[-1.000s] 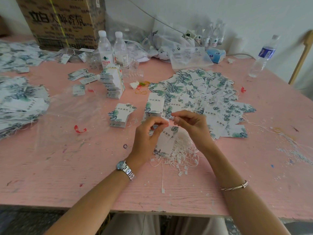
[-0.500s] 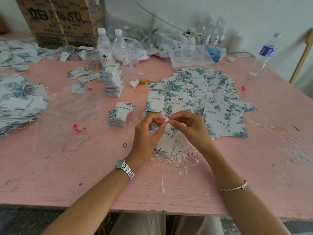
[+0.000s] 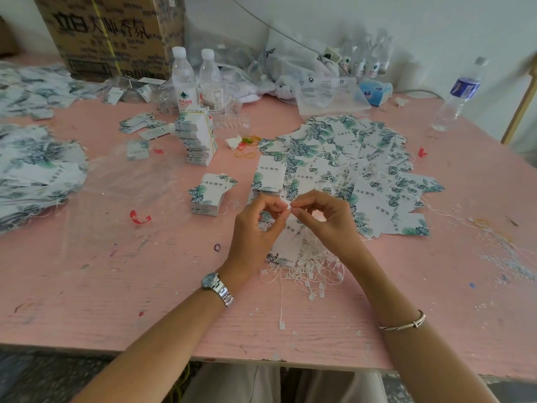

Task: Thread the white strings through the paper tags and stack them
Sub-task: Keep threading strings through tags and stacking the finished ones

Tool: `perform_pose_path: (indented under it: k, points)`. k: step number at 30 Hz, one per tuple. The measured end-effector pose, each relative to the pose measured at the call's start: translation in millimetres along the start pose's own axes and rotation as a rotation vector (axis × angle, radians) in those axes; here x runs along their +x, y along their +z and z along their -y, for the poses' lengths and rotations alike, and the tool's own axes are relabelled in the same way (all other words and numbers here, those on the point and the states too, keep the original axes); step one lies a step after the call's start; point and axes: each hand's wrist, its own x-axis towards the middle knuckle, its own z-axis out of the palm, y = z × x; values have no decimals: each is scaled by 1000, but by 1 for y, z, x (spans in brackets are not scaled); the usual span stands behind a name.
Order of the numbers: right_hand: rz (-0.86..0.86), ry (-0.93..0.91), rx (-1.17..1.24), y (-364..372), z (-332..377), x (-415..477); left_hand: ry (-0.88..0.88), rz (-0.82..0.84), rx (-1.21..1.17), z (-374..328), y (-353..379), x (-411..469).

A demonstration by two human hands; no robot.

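Note:
My left hand (image 3: 255, 228) and my right hand (image 3: 325, 219) meet fingertip to fingertip above the pink table (image 3: 116, 301), pinching a white string at the top of a leaf-printed paper tag (image 3: 287, 242) that hangs down between them. Under the hands lies a tangle of loose white strings (image 3: 308, 271). Small neat stacks of tags stand just left of the hands (image 3: 207, 196) and behind them (image 3: 268, 177). A wide spread of tags (image 3: 363, 167) fans out to the right.
A taller banded tag stack (image 3: 197, 138) and two water bottles (image 3: 196, 80) stand behind. More tag piles (image 3: 35, 175) lie at far left, a cardboard box (image 3: 113, 33) at the back, plastic bags and another bottle (image 3: 459, 94) at right. The table's front edge is near my arms.
Both hands have closed together: the fingertips, slightly apart a second ago, now touch and pinch the string at the tag's top. The tag stays hanging between them.

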Motion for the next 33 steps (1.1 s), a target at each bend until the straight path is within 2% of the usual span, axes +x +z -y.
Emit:
perform_pose_path:
  k: [3,9,13,33]
  points:
    - [4,54,58,-3,0,0,-21,28,13,0,-1,1]
    - [27,232,276,-5,3,2,46,67,60,-3,-1,2]
    - [44,281,294,-7,5,2,102,81,93,-4,-2,1]
    - [88,260,224,-4,7,0,63,114,112,-1,-4,-1]
